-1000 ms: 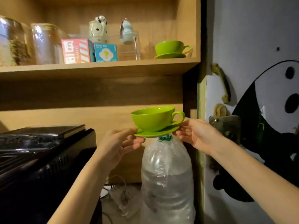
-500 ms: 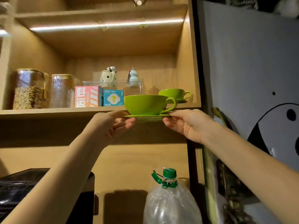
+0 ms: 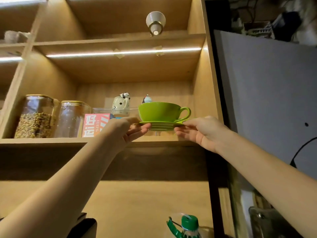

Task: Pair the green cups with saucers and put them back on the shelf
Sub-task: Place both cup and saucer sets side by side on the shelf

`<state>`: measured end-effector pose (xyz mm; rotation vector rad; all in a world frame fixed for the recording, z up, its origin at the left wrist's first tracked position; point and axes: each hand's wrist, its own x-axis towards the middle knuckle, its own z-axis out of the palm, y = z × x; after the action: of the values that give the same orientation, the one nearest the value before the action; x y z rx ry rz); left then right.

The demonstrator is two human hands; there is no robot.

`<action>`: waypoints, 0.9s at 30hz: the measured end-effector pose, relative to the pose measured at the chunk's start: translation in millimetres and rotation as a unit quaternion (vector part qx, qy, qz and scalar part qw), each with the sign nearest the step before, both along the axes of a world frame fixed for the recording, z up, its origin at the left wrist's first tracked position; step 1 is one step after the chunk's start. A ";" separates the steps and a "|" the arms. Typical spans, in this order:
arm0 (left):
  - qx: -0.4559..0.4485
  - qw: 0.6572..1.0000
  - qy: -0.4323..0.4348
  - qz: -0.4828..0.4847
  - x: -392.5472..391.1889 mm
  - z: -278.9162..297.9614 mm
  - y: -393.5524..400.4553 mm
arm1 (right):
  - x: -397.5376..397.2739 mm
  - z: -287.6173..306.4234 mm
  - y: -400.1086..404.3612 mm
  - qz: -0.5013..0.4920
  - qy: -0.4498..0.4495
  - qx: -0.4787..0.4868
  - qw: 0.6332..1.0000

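A green cup (image 3: 160, 111) stands upright on a green saucer (image 3: 161, 125), its handle pointing right. My left hand (image 3: 127, 130) pinches the saucer's left rim and my right hand (image 3: 199, 130) pinches its right rim. The pair hangs just above the front of the wooden shelf (image 3: 51, 140), near its right end. The other green cup and saucer seen earlier on this shelf are hidden behind the held pair.
On the shelf stand two glass jars (image 3: 36, 116), a red box (image 3: 95, 124), a clear case with a spotted figurine (image 3: 121, 103) and a small blue figurine (image 3: 147, 99). A cabinet side wall (image 3: 205, 93) bounds the right. A green-capped water bottle (image 3: 187, 225) stands below.
Both hands have lifted the cup and saucer from above the bottle up to the shelf level and moved them in over the shelf's front edge. The view has tilted upward.
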<state>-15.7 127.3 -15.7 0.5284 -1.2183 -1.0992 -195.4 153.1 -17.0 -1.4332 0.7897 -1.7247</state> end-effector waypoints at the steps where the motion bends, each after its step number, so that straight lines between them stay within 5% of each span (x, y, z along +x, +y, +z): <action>1: 0.000 1.000 0.000 -0.003 0.1 3.1 -4.3 | 0.1 2.9 -4.8 0.000 -0.004 -0.004 1.000; 27: 0.028 0.999 -0.001 0.021 -9.8 10.4 -117.8 | 10.1 12.8 -115.8 -0.065 -0.030 0.033 0.997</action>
<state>-25.5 9.6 -5.3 0.5965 -1.1762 -1.0990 -185.2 37.2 -4.2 -1.3052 0.9174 -1.8131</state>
